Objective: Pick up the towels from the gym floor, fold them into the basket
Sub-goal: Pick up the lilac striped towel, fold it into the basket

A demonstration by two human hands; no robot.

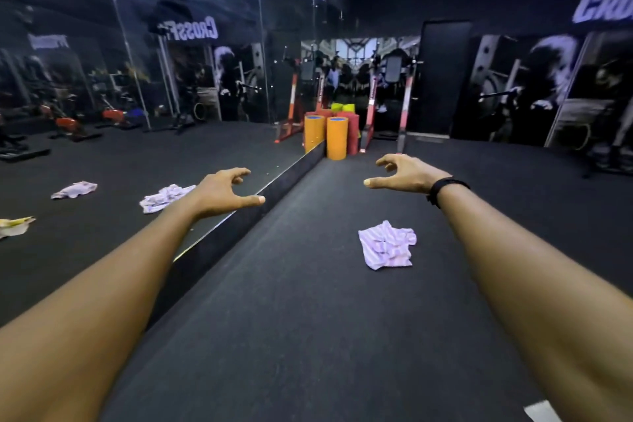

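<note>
Both arms stretch forward over a dark gym floor point(308, 336). The left hand point(224, 193) and right hand point(404, 173) hang in the air, fingers spread and loosely curled, holding nothing. A crumpled lilac striped towel point(387, 245) lies on the floor below and slightly nearer than the right hand, well apart from both hands. A mirror wall point(137, 79) runs along the floor's left edge, so the cloths point(164, 198) seen there are likely reflections (reaching for one would hit glass). No basket is visible, so folding could stall.
</note>
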